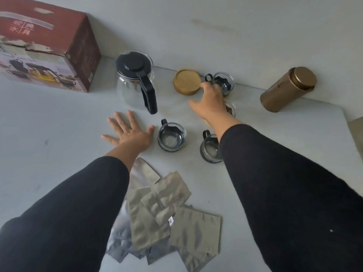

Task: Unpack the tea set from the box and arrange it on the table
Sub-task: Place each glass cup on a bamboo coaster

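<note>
Arranging stage: right hand [211,99] pinching far black-handled glass cup [224,83] (grip partly hidden); left hand [129,130] flat, fingers spread, on grey table [59,122]. Next: placing it carefully.

1. The box [45,48] is cut off by the left and top edges.
2. The right hand [211,102] covers most of one glass cup [231,107].
3. The right sleeve [284,183] hides part of another cup [210,148].
4. Whether the right fingers grip the far cup [224,83] cannot be told.
5. The left sleeve [68,209] overlaps the foil pouches [167,213].
</note>
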Action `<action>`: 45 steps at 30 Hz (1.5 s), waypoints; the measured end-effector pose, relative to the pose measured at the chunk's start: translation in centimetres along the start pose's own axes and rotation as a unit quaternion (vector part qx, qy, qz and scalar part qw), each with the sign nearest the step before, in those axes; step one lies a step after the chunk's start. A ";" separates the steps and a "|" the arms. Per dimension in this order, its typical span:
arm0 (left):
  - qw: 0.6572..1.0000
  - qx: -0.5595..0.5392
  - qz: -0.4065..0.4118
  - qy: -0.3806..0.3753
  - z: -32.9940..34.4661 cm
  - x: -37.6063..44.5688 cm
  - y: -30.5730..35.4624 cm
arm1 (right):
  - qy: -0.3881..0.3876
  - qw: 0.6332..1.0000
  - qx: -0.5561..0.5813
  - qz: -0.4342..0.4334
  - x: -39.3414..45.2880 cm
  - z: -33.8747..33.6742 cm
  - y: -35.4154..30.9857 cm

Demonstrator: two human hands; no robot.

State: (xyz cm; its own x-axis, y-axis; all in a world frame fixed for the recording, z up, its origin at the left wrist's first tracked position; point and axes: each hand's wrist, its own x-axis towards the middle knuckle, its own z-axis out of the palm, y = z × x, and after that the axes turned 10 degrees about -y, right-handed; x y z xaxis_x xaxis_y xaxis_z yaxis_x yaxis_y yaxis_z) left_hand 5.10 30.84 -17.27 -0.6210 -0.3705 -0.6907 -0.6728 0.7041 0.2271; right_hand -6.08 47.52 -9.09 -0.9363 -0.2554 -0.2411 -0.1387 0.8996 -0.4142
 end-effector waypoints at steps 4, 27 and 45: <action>1.000 -0.002 -0.004 -0.022 -0.4 0.4 -0.1 | -0.035 0.999 -0.018 0.005 4.9 0.9 -1.9; 0.995 0.007 -0.030 -0.091 -2.3 0.2 -0.5 | 0.020 0.999 -0.027 0.031 10.7 2.7 -3.4; 0.997 0.009 -0.020 -0.074 -2.3 0.5 -0.9 | -0.076 0.995 -0.025 -0.057 2.2 5.6 -1.1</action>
State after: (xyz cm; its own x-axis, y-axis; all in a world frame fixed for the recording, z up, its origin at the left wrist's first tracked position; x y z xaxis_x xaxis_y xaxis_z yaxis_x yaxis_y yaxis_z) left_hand 4.46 28.65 -16.27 -0.5275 -0.3063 -0.7924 -0.6877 0.7016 0.1867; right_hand -6.19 43.95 -14.06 -0.8546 -0.4042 -0.3259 -0.2608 0.8770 -0.4036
